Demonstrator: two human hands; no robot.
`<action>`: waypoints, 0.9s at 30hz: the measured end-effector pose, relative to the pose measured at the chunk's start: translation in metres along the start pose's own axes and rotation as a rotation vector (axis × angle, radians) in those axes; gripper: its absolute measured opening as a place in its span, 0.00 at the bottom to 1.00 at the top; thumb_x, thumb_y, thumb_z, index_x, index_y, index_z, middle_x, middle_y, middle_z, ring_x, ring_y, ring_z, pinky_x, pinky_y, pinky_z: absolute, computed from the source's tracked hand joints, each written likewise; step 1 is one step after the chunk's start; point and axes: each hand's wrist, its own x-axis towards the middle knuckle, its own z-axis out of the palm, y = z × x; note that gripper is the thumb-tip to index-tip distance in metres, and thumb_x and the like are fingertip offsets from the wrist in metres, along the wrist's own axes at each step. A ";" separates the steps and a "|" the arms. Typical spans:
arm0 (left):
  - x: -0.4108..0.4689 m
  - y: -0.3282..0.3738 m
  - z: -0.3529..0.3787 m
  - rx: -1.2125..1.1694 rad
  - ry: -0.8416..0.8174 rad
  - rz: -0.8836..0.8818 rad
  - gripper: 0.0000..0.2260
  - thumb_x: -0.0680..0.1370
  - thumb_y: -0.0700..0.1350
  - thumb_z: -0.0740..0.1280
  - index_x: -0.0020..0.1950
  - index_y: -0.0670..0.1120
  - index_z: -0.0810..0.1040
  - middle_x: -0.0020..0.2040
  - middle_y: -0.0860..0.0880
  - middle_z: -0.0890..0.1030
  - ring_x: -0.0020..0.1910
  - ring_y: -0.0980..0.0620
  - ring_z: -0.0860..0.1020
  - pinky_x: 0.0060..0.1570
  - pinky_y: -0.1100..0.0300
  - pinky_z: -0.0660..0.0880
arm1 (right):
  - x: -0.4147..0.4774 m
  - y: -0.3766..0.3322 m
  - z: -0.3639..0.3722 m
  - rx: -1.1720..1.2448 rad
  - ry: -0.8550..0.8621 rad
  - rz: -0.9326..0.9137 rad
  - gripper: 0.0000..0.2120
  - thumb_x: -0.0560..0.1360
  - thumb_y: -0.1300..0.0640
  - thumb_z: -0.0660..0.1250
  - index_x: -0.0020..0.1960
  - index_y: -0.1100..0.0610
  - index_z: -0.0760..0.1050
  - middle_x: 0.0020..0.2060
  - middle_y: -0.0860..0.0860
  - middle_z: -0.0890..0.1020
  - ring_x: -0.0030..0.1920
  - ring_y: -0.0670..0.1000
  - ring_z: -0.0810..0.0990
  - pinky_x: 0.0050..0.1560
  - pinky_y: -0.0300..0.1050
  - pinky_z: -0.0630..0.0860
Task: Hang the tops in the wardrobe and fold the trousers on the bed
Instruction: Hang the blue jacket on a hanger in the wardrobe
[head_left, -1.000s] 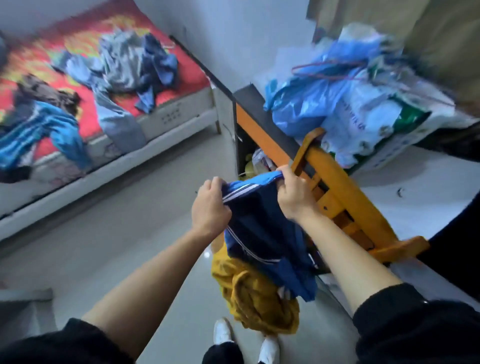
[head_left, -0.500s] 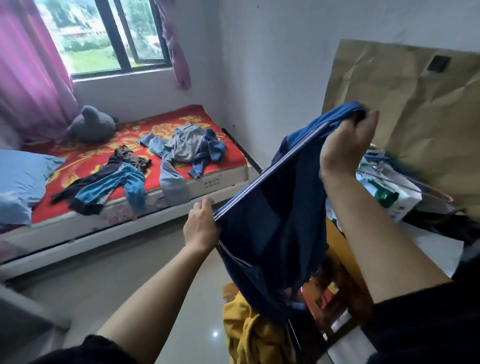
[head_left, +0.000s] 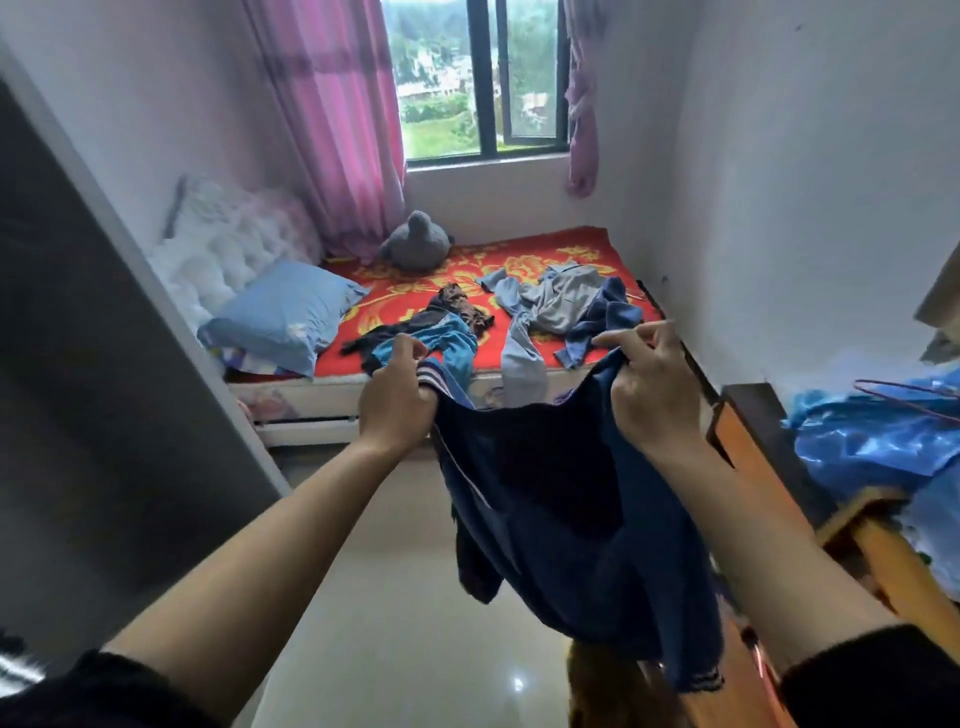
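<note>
Holding what, in this shot?
You grip a navy garment with white stripes: your left hand bunches one top corner and your right hand pinches the other, fingers curled round the cloth.
Where does it hang?
Between your hands and below them, sagging in the air above the floor.
And beyond your hands?
The bed, with a blue garment just past your left hand and a grey heap past your right. A blue plastic bag lies off to the right of your right hand.
</note>
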 end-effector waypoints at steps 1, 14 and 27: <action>0.006 -0.009 -0.013 -0.014 0.049 -0.020 0.17 0.73 0.35 0.61 0.60 0.48 0.68 0.43 0.50 0.76 0.40 0.46 0.73 0.40 0.55 0.68 | -0.001 -0.015 0.013 -0.014 -0.046 -0.046 0.17 0.74 0.64 0.61 0.56 0.50 0.82 0.51 0.53 0.74 0.48 0.56 0.78 0.41 0.46 0.75; 0.071 -0.226 -0.174 -0.017 0.273 -0.291 0.12 0.73 0.41 0.63 0.54 0.51 0.67 0.51 0.49 0.80 0.50 0.42 0.78 0.45 0.56 0.68 | 0.024 -0.246 0.209 -0.176 -0.360 -0.420 0.19 0.79 0.40 0.62 0.42 0.55 0.76 0.42 0.52 0.81 0.43 0.60 0.82 0.37 0.48 0.71; 0.110 -0.423 -0.314 -0.057 0.514 -0.505 0.05 0.70 0.40 0.63 0.43 0.48 0.71 0.38 0.50 0.78 0.41 0.43 0.77 0.41 0.53 0.75 | 0.023 -0.466 0.374 -0.141 -0.444 -0.906 0.28 0.74 0.26 0.54 0.53 0.47 0.77 0.43 0.50 0.76 0.31 0.55 0.79 0.27 0.45 0.74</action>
